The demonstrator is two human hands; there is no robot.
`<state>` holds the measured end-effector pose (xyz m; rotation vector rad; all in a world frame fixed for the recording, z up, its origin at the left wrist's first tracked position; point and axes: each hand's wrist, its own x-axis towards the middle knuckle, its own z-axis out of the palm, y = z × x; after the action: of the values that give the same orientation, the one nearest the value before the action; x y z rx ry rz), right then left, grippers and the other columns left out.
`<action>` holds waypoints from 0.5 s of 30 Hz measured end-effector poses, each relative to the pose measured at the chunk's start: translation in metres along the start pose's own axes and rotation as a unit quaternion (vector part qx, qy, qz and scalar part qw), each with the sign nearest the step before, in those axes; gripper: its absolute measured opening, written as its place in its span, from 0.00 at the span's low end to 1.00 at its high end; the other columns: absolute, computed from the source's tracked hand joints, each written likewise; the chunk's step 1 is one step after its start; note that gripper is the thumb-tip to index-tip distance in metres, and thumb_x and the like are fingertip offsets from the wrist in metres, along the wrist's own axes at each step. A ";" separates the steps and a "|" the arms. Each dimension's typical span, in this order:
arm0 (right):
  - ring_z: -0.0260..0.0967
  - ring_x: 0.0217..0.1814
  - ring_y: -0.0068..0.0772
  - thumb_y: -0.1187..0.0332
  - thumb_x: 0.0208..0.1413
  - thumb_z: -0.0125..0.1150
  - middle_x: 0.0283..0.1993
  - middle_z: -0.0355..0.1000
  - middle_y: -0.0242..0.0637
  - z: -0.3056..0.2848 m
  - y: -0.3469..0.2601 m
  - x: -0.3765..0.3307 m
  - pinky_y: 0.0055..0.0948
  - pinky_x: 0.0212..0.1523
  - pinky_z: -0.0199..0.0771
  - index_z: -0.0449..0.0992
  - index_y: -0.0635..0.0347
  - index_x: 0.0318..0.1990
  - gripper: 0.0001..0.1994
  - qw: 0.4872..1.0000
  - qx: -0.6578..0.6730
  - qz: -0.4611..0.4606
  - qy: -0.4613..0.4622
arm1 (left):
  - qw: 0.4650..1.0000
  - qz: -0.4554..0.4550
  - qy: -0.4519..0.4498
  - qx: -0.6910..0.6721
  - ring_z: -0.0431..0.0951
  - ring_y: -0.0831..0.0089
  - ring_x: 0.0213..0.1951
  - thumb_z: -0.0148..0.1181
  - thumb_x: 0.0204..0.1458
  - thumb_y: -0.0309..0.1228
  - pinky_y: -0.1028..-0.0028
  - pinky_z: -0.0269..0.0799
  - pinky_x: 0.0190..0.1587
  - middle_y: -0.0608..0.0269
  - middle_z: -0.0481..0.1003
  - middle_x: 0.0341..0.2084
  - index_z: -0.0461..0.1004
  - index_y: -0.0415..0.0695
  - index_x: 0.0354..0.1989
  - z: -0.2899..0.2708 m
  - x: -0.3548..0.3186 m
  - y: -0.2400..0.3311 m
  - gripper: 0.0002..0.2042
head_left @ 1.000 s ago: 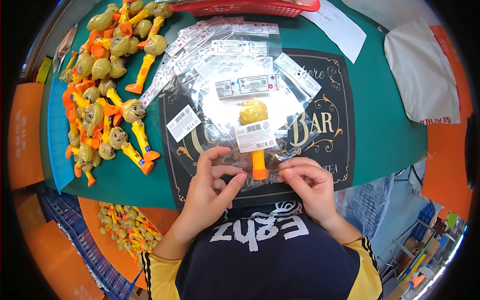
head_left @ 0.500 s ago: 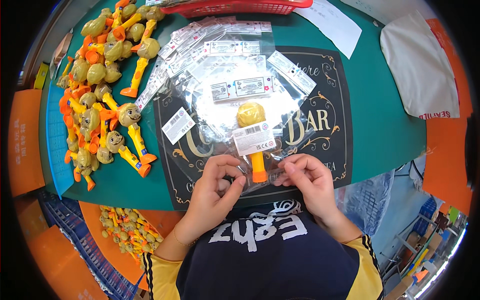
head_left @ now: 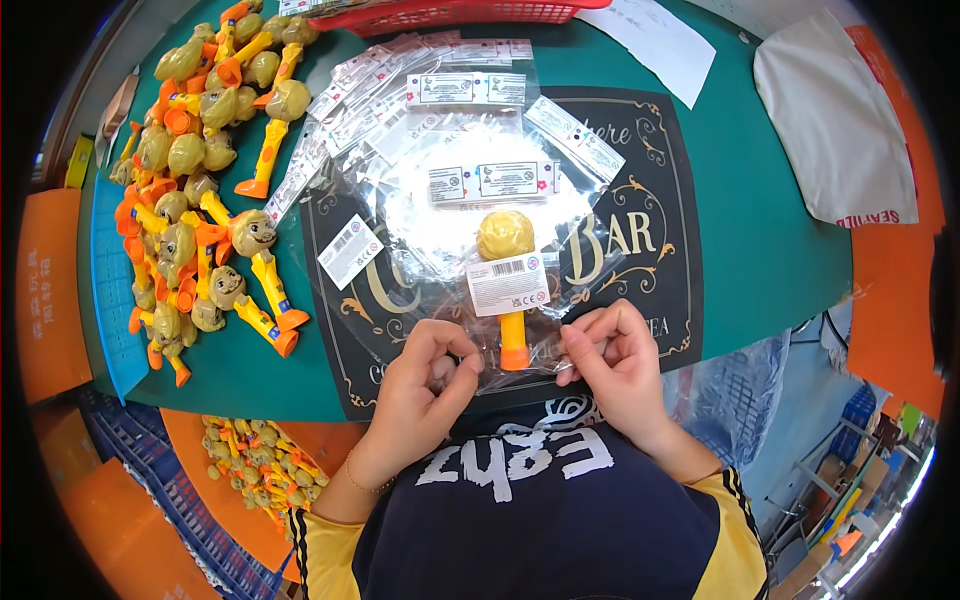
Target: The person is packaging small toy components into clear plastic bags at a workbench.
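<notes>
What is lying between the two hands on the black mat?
The head view shows the yellow toy's orange handle in a clear bag, between left hand and right hand.

Between my fingers lies a clear bag (head_left: pixel 505 300) on the desk, its open end pinched by my left hand (head_left: pixel 425 375) and right hand (head_left: pixel 615 360). A white rectangular label (head_left: pixel 508 283) with a dark barcode sits on its front. Beyond it spreads a fan of empty clear bags (head_left: pixel 440 130), each with a white header strip (head_left: pixel 493 181) printed in small coloured marks. One loose white label (head_left: pixel 351 251) lies tilted left of my bag. Under everything is a black sign mat (head_left: pixel 660 270) with gold lettering and scrollwork. A white sheet (head_left: pixel 660 35) and a white pouch (head_left: pixel 835 125) lie far right.
</notes>
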<state>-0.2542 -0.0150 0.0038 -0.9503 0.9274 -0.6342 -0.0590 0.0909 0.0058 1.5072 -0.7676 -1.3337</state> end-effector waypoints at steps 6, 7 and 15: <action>0.72 0.29 0.20 0.79 0.64 0.56 0.38 0.71 0.38 0.000 -0.003 -0.003 0.16 0.29 0.73 0.65 0.63 0.40 0.05 0.998 -0.060 0.003 0.031 | 1.000 -0.003 -0.008 -0.019 0.62 0.92 0.23 0.55 0.60 0.19 0.85 0.56 0.24 0.71 0.70 0.30 0.65 0.40 0.43 0.007 0.000 0.004 0.08; 0.71 0.32 0.20 0.80 0.63 0.56 0.42 0.70 0.38 -0.001 -0.001 -0.003 0.16 0.31 0.71 0.66 0.64 0.44 0.06 0.987 -0.134 -0.069 0.045 | 1.000 -0.005 -0.016 -0.017 0.62 0.92 0.23 0.55 0.60 0.19 0.85 0.56 0.25 0.71 0.70 0.30 0.65 0.40 0.44 0.008 0.001 0.004 0.08; 0.67 0.55 0.37 0.77 0.53 0.65 0.58 0.65 0.46 -0.003 -0.016 0.004 0.29 0.50 0.70 0.69 0.63 0.54 0.21 0.874 -0.378 -0.301 0.045 | 0.998 -0.007 -0.058 0.025 0.68 0.88 0.27 0.52 0.62 0.19 0.85 0.64 0.27 0.65 0.72 0.37 0.62 0.40 0.49 0.005 0.004 0.010 0.10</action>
<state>-0.2558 -0.0272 0.0158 -1.9772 0.9768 -0.8594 -0.0620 0.0830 0.0139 1.4856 -0.8711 -1.4325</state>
